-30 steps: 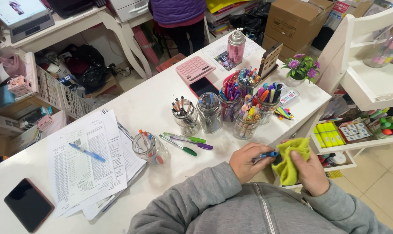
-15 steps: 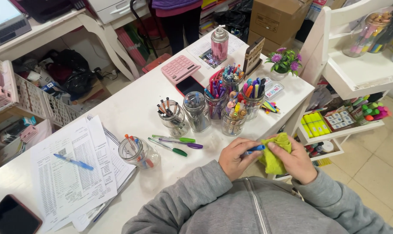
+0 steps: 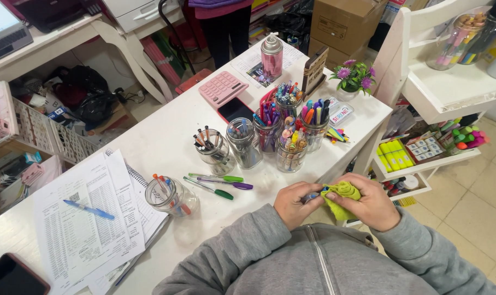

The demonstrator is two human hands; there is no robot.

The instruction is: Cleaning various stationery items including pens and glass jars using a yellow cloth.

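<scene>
Head view: left hand (image 3: 295, 204) pinches a blue pen (image 3: 314, 195), mostly hidden by the fingers and the yellow-green cloth (image 3: 340, 195). Right hand (image 3: 372, 201) clenched around the cloth, at the table (image 3: 166, 147) edge. Beyond the grip: six clear jars, three loose pens (image 3: 222, 184), pink calculator (image 3: 223, 88), pink spray can (image 3: 271, 56)

You have bright, even, diffuse light across the whole view; its source lies outside the view. The white table (image 3: 166, 136) reads clean without blown highlights. Shadows are soft and short: faint ones sit beside the glass jars (image 3: 242, 143), darker ones under the table at upper left. Small glints show on the jar glass. Focus is sharp at the centre. Wide-angle distortion bends the shelf unit (image 3: 450, 93) at your right edge.
</scene>
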